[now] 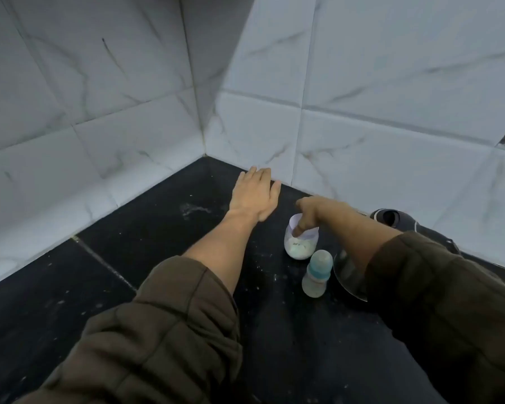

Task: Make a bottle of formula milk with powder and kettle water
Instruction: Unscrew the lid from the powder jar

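Powder tub (300, 246): a small clear tub stood open on the black desk (158, 228), near the corner of the walls, with white formula powder (299, 249) lying in its bottom.
Right hand (306, 214): it reached down from above, its fingers bent into the mouth of the tub; from where I stood I could not tell whether they gripped the rim, pinched something inside or held nothing.
Baby bottle (317, 274): it stood upright just beside the tub on the near side, with a teal collar and a clear cap on top, apart from both hands.
Kettle (346, 272): a glass-walled kettle with black parts sat just to the right of the bottle, largely hidden under the right forearm.
Left hand (255, 196): it lay stretched toward the wall, palm down, fingers straight and together, holding nothing; it was to the left of the tub and clear of it, fingertips close to the foot of the tiles.
Sleeves (164, 316): dark brown and quilted, pushed up the forearms.
Desk surface: white specks were scattered round the tub and bottle, and a pale smear (194, 209) showed left of the left wrist.
Walls (391, 83): white marble-pattern tiles met in a corner behind the hands.
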Demonstrator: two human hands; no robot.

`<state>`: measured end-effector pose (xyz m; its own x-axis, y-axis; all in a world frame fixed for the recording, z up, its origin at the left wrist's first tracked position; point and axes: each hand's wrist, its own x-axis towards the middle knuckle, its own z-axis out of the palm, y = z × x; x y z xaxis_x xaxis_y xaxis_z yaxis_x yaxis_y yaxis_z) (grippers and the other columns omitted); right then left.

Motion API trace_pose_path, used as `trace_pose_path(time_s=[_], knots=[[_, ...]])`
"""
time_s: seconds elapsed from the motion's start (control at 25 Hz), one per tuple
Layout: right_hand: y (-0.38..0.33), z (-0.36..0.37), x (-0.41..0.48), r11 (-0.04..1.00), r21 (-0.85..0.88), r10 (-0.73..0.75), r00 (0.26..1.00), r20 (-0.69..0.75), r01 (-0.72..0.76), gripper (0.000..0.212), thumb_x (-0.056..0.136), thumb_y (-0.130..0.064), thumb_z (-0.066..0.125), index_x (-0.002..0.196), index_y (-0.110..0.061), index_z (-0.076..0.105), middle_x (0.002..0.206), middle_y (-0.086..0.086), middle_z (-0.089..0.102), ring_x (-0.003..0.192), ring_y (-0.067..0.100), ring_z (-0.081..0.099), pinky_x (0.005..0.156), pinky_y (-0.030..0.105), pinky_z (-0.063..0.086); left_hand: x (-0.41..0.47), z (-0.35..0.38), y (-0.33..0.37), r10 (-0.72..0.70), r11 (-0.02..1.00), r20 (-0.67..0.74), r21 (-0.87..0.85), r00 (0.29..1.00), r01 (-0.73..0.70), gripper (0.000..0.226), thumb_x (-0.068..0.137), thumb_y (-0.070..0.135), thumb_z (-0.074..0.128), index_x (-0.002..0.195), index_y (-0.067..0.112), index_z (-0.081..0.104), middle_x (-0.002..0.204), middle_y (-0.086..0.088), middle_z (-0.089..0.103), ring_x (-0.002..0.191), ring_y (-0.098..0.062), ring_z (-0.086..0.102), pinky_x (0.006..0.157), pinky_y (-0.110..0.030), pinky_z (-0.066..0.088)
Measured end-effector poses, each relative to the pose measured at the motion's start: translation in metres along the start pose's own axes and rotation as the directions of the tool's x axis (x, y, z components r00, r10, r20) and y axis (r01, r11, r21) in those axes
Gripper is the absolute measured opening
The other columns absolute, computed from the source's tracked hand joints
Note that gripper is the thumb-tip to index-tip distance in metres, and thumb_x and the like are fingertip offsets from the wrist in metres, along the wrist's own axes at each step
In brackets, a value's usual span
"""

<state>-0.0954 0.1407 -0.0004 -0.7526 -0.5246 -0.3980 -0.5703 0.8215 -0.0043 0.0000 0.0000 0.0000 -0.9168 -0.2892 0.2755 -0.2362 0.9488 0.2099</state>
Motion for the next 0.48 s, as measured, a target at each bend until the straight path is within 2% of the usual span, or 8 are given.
trace_pose_path(time_s=[0.16,0.28,0.4,0.48], knots=[[0.000,0.016,0.000,0.999,0.003,0.036,0.999,0.012,-0.036,0.088,0.075,-0.045,0.087,0.149,-0.017,0.048,0.142,0.010,0.058,0.125,0.033,0.059,0.102,0.046,0.052,-0.010,0.007,-0.009,-0.013,0.999,0.035,-0.028,0.999,0.014,0.057,0.112,0.040,0.028,0.155,0.005,0.043,0.159,-0.011,0.048,0.155,-0.028,0.031,0.128,-0.046,0.020],[-0.001,0.020,0.002,0.999,0.045,0.023,0.999,-0.044,-0.021,0.079,0.076,-0.039,0.088,0.144,-0.015,0.053,0.136,0.010,0.061,0.120,0.032,0.061,0.093,0.041,0.054,-0.018,0.009,-0.018,-0.033,0.999,0.061,-0.027,0.998,0.035,0.057,0.113,0.041,0.028,0.156,0.007,0.042,0.160,-0.011,0.047,0.156,-0.028,0.030,0.128,-0.045,0.021],[-0.010,0.015,-0.002,0.996,0.085,0.032,0.998,-0.059,-0.026,0.070,0.071,-0.042,0.088,0.129,-0.015,0.061,0.119,0.009,0.065,0.103,0.031,0.066,0.081,0.039,0.057,-0.031,0.002,-0.026,-0.063,0.997,0.075,-0.033,0.995,0.066,0.055,0.113,0.038,0.031,0.157,0.008,0.042,0.158,-0.011,0.050,0.154,-0.029,0.034,0.125,-0.042,0.026],[-0.024,0.008,-0.005,0.993,0.118,0.011,0.998,-0.064,-0.003,0.067,0.066,-0.045,0.088,0.120,-0.014,0.065,0.108,0.008,0.066,0.091,0.030,0.068,0.080,0.041,0.062,-0.041,-0.005,-0.032,-0.084,0.995,0.090,-0.049,0.992,0.089,0.051,0.112,0.035,0.033,0.156,0.010,0.043,0.155,-0.011,0.053,0.147,-0.030,0.042,0.116,-0.045,0.036]])
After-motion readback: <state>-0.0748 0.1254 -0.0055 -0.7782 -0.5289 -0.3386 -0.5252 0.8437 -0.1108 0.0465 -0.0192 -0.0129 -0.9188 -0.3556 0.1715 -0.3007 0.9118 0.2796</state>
